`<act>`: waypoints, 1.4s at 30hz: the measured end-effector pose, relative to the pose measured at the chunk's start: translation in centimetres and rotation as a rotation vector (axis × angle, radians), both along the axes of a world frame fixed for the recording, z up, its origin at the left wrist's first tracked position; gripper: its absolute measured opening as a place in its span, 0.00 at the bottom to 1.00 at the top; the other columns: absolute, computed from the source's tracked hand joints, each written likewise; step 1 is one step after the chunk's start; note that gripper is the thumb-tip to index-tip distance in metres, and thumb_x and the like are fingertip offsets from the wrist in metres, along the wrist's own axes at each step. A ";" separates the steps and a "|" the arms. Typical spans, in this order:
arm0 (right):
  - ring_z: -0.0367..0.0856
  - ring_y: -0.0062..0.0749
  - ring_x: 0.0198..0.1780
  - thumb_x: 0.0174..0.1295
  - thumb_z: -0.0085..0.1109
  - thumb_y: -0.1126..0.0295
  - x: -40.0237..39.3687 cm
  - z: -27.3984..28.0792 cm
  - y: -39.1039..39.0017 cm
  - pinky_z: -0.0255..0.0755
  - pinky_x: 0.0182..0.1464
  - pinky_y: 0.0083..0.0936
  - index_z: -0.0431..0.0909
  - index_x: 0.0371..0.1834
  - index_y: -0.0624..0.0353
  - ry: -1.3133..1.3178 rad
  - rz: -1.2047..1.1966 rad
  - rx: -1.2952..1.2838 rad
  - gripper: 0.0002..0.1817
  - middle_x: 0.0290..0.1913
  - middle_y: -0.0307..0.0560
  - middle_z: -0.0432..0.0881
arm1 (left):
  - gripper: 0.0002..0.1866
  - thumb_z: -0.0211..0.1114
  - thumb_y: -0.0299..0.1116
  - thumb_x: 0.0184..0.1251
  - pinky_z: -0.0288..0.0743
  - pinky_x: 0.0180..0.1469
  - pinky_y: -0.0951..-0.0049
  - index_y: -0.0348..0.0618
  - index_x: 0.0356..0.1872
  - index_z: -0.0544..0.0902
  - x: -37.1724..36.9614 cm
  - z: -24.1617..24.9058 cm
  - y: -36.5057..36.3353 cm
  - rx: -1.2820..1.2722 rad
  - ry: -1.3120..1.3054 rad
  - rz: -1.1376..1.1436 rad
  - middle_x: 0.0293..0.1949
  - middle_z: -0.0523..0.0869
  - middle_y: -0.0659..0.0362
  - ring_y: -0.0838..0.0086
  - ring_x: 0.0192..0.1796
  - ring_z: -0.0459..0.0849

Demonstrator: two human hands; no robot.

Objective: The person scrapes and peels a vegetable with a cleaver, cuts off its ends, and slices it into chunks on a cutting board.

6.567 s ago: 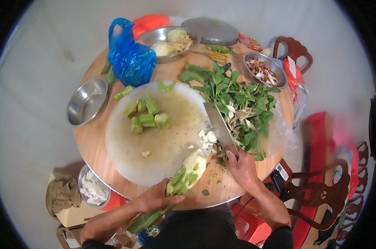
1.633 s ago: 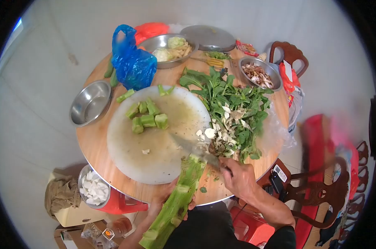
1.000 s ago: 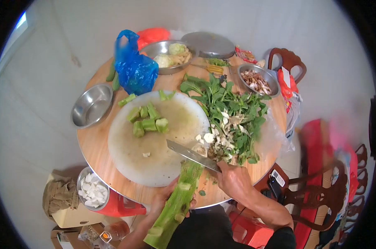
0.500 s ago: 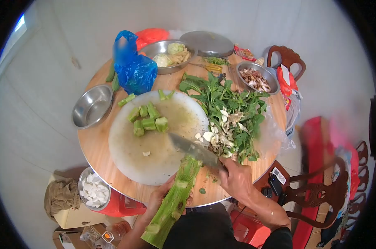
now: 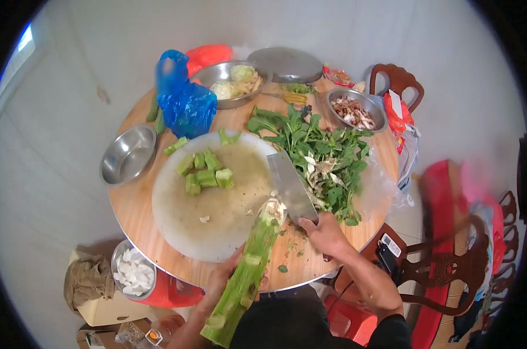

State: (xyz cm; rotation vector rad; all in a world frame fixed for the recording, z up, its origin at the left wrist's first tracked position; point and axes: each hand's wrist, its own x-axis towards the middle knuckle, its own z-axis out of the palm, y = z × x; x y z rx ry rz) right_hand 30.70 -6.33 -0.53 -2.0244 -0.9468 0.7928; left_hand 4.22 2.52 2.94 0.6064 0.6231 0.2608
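Note:
My left hand [image 5: 229, 273] is wrapped round a long, thick green stalk [image 5: 243, 273], which slants up from my lap past the table edge. The stalk's upper end is pale and cut. In my right hand [image 5: 326, 234] is a cleaver [image 5: 292, 186], its broad blade just right of the stalk's top and over the edge of the leafy greens [image 5: 321, 145]. The round white cutting board [image 5: 182, 227] bears several green stalk chunks [image 5: 206, 178] and small pale scraps.
A blue bag [image 5: 188, 107] and an empty metal bowl [image 5: 128, 156] are at the left. Behind are a vegetable bowl [image 5: 238, 103], a round lid [image 5: 286, 64] and a bowl of sliced pieces [image 5: 356, 112]. White chunks [image 5: 134, 272] fill a bowl below the table's left side.
The cleaver has turned more upright and moved slightly right, off the stalk's top. That end now shows a pale cut face. My right hand has shifted a little.

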 end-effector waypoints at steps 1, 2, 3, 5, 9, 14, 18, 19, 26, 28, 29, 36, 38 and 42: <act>0.77 0.50 0.18 0.74 0.61 0.65 -0.5 0.3 -0.1 0.70 0.24 0.35 0.83 0.36 0.70 -0.179 -0.002 0.111 0.16 0.19 0.60 0.78 | 0.32 0.49 0.42 0.81 0.81 0.22 0.76 0.47 0.82 0.63 0.1 0.0 0.1 0.028 0.031 0.008 0.46 0.82 0.55 0.68 0.34 0.84; 0.77 0.50 0.18 0.74 0.61 0.65 -0.8 0.3 -0.1 0.70 0.24 0.35 0.83 0.36 0.70 -0.174 -0.003 0.107 0.16 0.19 0.60 0.78 | 0.32 0.49 0.42 0.81 0.81 0.22 0.76 0.47 0.82 0.63 -0.1 -0.1 0.0 0.041 0.073 0.014 0.46 0.82 0.56 0.67 0.34 0.84; 0.79 0.49 0.20 0.73 0.62 0.66 -1.0 0.2 -0.3 0.71 0.24 0.35 0.83 0.38 0.71 -0.281 -0.010 0.167 0.15 0.20 0.60 0.80 | 0.32 0.49 0.42 0.81 0.81 0.22 0.76 0.47 0.82 0.63 -0.1 0.0 -0.1 0.034 0.079 0.011 0.46 0.82 0.56 0.67 0.34 0.84; 0.81 0.48 0.21 0.73 0.62 0.67 -1.7 1.2 -0.7 0.72 0.25 0.35 0.83 0.40 0.72 -0.390 -0.017 0.228 0.14 0.22 0.60 0.82 | 0.32 0.49 0.41 0.79 0.81 0.22 0.76 0.48 0.83 0.63 -0.1 0.6 0.1 -0.032 0.003 -0.012 0.46 0.82 0.56 0.67 0.35 0.84; 0.87 0.54 0.27 0.65 0.65 0.76 -3.7 3.3 -1.5 0.80 0.31 0.41 0.84 0.48 0.68 -0.527 0.031 0.525 0.11 0.27 0.62 0.85 | 0.34 0.47 0.42 0.82 0.88 0.29 0.67 0.51 0.85 0.56 -0.8 -1.2 0.7 -0.054 -0.081 -0.063 0.45 0.84 0.49 0.59 0.40 0.86; 0.87 0.58 0.27 0.60 0.65 0.76 -2.2 -0.5 -1.0 0.82 0.31 0.48 0.81 0.51 0.67 -0.733 0.251 0.037 0.16 0.32 0.65 0.88 | 0.34 0.48 0.42 0.81 0.88 0.29 0.66 0.51 0.85 0.56 -0.6 -0.6 0.6 -0.036 -0.070 -0.052 0.44 0.83 0.49 0.60 0.39 0.86; 0.87 0.55 0.26 0.68 0.65 0.69 -2.2 0.5 -0.7 0.80 0.32 0.48 0.84 0.43 0.69 -0.556 0.183 0.094 0.11 0.25 0.66 0.85 | 0.35 0.48 0.42 0.81 0.88 0.29 0.65 0.50 0.86 0.56 -0.2 -0.4 0.9 0.006 -0.030 -0.052 0.44 0.83 0.49 0.60 0.38 0.86; 0.84 0.42 0.22 0.73 0.62 0.64 -1.4 1.0 -0.4 0.77 0.31 0.44 0.85 0.42 0.72 -0.173 0.063 -0.084 0.16 0.22 0.62 0.83 | 0.35 0.49 0.43 0.81 0.88 0.29 0.66 0.50 0.86 0.55 -0.5 -0.9 0.9 0.002 -0.055 -0.058 0.44 0.83 0.49 0.61 0.38 0.86; 0.80 0.33 0.22 0.73 0.62 0.66 -1.9 2.8 -1.2 0.74 0.29 0.35 0.85 0.41 0.71 -0.277 -0.055 0.216 0.14 0.21 0.56 0.81 | 0.34 0.48 0.44 0.82 0.88 0.28 0.67 0.49 0.85 0.56 -0.8 -1.1 0.8 -0.007 -0.056 -0.056 0.43 0.83 0.50 0.61 0.38 0.86; 0.83 0.42 0.23 0.69 0.63 0.69 -3.1 3.1 -1.8 0.77 0.29 0.38 0.85 0.44 0.69 -0.383 -0.010 0.334 0.11 0.22 0.59 0.82 | 0.35 0.48 0.45 0.82 0.87 0.28 0.67 0.49 0.85 0.56 -0.8 -1.0 0.8 0.004 -0.048 -0.059 0.43 0.83 0.50 0.61 0.38 0.86; 0.86 0.50 0.23 0.66 0.64 0.73 -3.5 3.1 -1.9 0.80 0.29 0.41 0.85 0.48 0.67 -0.490 0.036 0.454 0.11 0.23 0.61 0.84 | 0.35 0.48 0.45 0.82 0.87 0.28 0.67 0.49 0.85 0.56 -0.8 -1.0 0.8 0.017 -0.041 -0.061 0.43 0.83 0.50 0.61 0.38 0.86; 0.89 0.54 0.27 0.62 0.64 0.73 -2.0 -0.8 -0.9 0.81 0.28 0.44 0.81 0.49 0.68 -0.724 0.236 0.036 0.14 0.24 0.62 0.85 | 0.34 0.49 0.43 0.81 0.87 0.27 0.67 0.47 0.84 0.57 -0.4 -0.2 0.8 0.045 -0.013 -0.018 0.43 0.83 0.51 0.61 0.37 0.86; 0.87 0.55 0.24 0.67 0.64 0.70 -2.3 -1.0 -1.6 0.79 0.25 0.45 0.82 0.45 0.71 -0.624 0.237 0.052 0.13 0.22 0.68 0.83 | 0.34 0.49 0.43 0.80 0.87 0.27 0.67 0.47 0.84 0.58 -1.3 -1.0 0.5 0.023 -0.038 -0.044 0.43 0.83 0.50 0.61 0.36 0.86; 0.84 0.55 0.21 0.75 0.60 0.61 -1.0 1.8 -0.6 0.73 0.23 0.42 0.84 0.35 0.72 0.122 -0.050 -0.172 0.20 0.23 0.66 0.84 | 0.34 0.49 0.42 0.80 0.87 0.26 0.67 0.47 0.84 0.58 -1.9 -1.0 0.7 -0.049 -0.027 -0.032 0.43 0.83 0.49 0.60 0.36 0.86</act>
